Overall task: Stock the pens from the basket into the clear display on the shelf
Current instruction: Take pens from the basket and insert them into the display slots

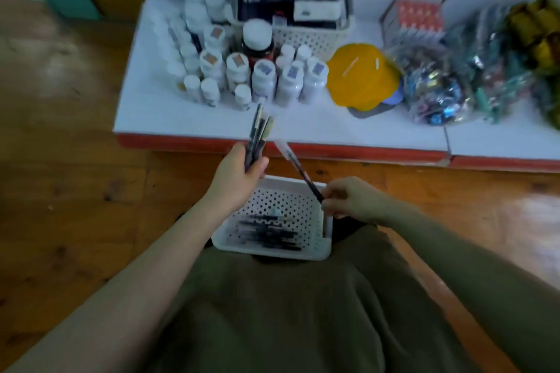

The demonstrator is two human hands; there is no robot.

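Observation:
A white perforated basket [321,239] sits on the wooden floor between my knees, with several dark pens [266,230] lying in it. My left hand [236,175] grips a bundle of pens [257,133] upright above the shelf's front edge. My right hand [348,200] pinches the lower end of a single pen [295,166] that slants up and to the left over the basket. No clear display can be made out in this blurred view.
The low white shelf [181,118] with a red front edge carries several white bottles [236,70], a white basket of boxes [303,36], a yellow object [360,76], an orange box [415,18] and bags of wrapped items [439,85].

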